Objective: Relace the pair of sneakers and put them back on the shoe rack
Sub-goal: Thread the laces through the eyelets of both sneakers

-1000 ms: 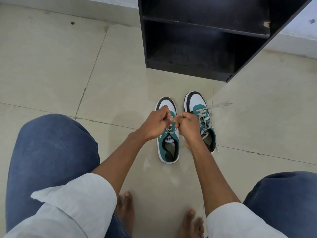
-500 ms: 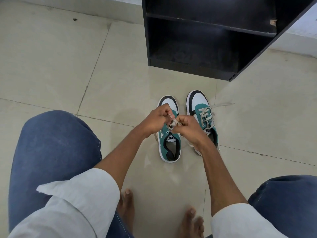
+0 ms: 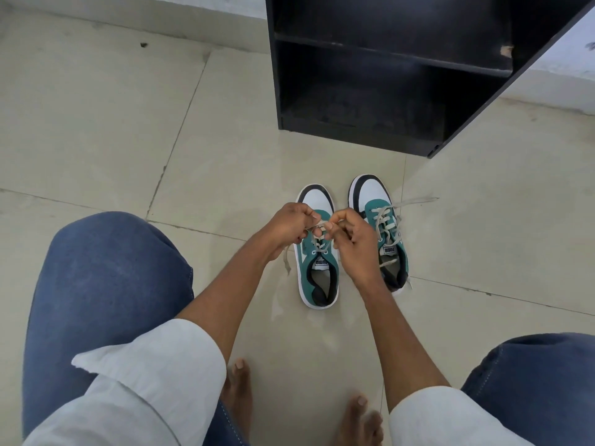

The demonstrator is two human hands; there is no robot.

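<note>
Two teal and white sneakers stand side by side on the tiled floor, toes pointing away from me. Over the left sneaker [image 3: 317, 278] my left hand [image 3: 289, 225] and my right hand [image 3: 349, 235] pinch its beige lace [image 3: 317, 224], stretched short between their fingertips above the eyelets. One lace end [image 3: 286, 260] hangs below my left wrist. The right sneaker [image 3: 375, 201] is laced, with a loose lace end [image 3: 415, 201] trailing right across the floor. A black shoe rack [image 3: 363, 133] stands beyond the sneakers, its shelves empty.
My knees in blue jeans [image 3: 106, 272] frame the scene on both sides, and my bare feet [image 3: 238, 384] rest on the beige tiles near the bottom. A low white wall ledge [image 3: 193, 4] runs behind the rack.
My hands have drawn slightly apart over the left sneaker, pulling the lace taut between them. The camera has shifted a little; the sneakers have not moved.
</note>
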